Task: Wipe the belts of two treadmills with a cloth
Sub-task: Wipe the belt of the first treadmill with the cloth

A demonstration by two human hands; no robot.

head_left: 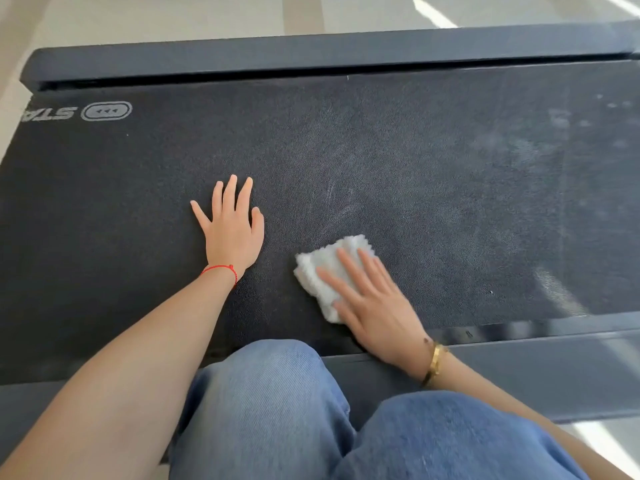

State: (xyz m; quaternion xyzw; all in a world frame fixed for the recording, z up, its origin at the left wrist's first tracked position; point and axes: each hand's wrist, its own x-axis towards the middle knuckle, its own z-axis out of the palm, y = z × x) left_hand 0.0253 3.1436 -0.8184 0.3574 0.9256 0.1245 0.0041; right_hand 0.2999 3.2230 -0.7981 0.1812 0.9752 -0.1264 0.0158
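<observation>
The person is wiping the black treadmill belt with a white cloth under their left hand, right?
Not quite: the white cloth is under the right hand, whose fingers lie flat on it. The left hand rests bare on the black treadmill belt. The head view shows this.

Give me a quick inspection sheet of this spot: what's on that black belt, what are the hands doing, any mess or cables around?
Surface: black treadmill belt, with pale dusty smears toward the right.
Job's things: white cloth, folded, lying on the belt.
Clutter: nothing seen.
Hands: left hand flat on the belt, fingers spread; right hand pressing the cloth with straight fingers.
Cables: nothing seen.
Surroundings: dark side rails, pale floor, person's jeans.
</observation>
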